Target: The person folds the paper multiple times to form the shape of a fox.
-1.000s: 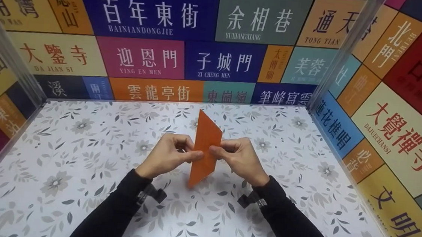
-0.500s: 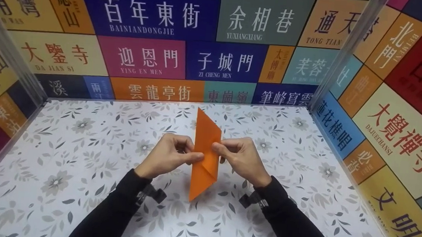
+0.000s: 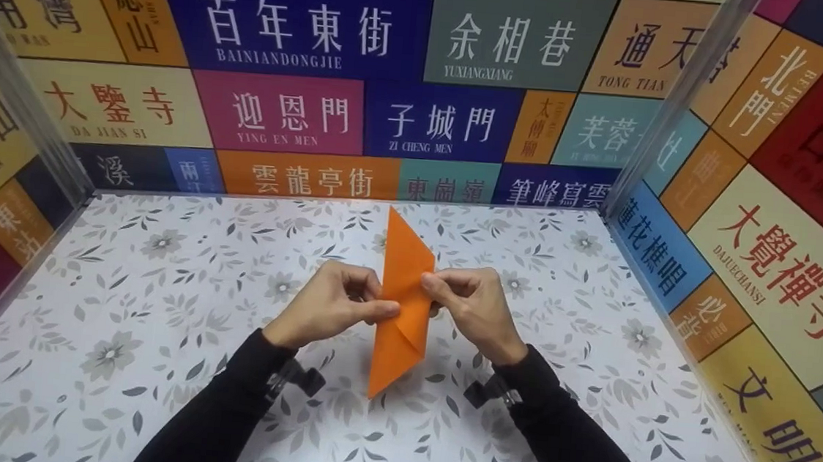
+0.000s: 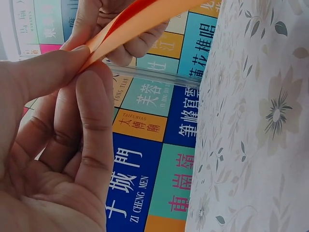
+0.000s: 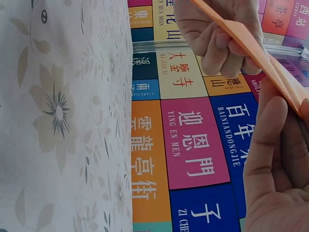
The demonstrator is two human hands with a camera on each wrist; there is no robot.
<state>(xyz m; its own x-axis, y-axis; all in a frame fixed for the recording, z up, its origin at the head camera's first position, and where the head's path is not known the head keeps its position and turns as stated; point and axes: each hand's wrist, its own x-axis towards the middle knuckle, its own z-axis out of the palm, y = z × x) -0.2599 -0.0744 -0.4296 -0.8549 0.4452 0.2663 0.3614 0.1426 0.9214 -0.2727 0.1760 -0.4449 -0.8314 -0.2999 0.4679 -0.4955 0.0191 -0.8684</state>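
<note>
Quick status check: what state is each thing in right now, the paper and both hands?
orange paper: folded, held upright above the table, a flap creased across its lower part.
left hand: pinches the paper's left edge between thumb and fingers.
right hand: pinches the paper's right edge.
floral table: flat, not touched by the paper.

One folded orange paper (image 3: 403, 300), two hands (image 3: 405, 308).
</note>
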